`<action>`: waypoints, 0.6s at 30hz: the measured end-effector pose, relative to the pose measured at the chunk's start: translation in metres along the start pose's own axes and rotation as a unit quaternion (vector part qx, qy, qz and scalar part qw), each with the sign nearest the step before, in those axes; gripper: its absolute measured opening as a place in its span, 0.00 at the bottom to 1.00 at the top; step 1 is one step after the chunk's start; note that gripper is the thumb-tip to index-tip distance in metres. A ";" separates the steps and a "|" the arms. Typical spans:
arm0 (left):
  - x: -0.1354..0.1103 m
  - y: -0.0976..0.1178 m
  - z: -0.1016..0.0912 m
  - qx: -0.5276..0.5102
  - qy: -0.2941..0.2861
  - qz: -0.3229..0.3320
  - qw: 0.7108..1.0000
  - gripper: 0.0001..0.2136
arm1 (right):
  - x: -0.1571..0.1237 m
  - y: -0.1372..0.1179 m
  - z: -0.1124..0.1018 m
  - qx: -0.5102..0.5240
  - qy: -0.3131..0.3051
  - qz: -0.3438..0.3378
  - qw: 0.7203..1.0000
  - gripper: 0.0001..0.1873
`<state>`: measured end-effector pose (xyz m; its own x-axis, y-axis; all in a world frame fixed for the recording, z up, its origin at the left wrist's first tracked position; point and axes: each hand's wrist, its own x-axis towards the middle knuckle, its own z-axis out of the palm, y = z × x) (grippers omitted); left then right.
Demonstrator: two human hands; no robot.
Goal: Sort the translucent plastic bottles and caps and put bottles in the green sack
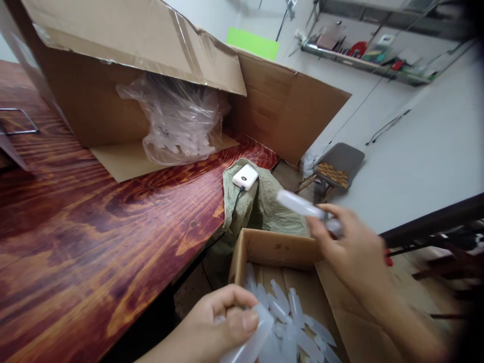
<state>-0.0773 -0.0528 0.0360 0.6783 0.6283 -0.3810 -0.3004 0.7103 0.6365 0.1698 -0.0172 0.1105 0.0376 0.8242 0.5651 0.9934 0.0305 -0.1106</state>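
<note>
My left hand point(223, 322), low in the head view, is closed around a translucent white plastic piece point(255, 337); its lower end runs out of the picture. To the right, my right hand point(353, 252) pinches a long, translucent white plastic piece point(297, 203), slightly blurred, which points up and left. Both hands are over an open cardboard box point(280, 247). Inside it lie several similar slim, translucent pieces point(297, 308) in a loose heap. The kind of plastic part is unclear.
On the left stands a glossy red-brown wooden table point(151, 237). A large cardboard carton point(143, 35) lies open on it, with a clear bag point(181, 116) of whitish pieces. Behind the small box are a white power bank point(245, 176) on greenish woven cloth point(280, 212) and a chair point(342, 159).
</note>
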 end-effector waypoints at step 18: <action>0.009 -0.004 -0.003 -0.001 0.049 0.022 0.999 0.25 | -0.020 -0.053 -0.027 0.301 -0.222 -0.092 0.923 0.14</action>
<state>-0.0720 -0.0489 0.0282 0.5961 0.6868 -0.4160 -0.3301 0.6819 0.6527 0.1197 -0.0507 0.1266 -0.3060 0.9206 0.2425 0.7338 0.3904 -0.5559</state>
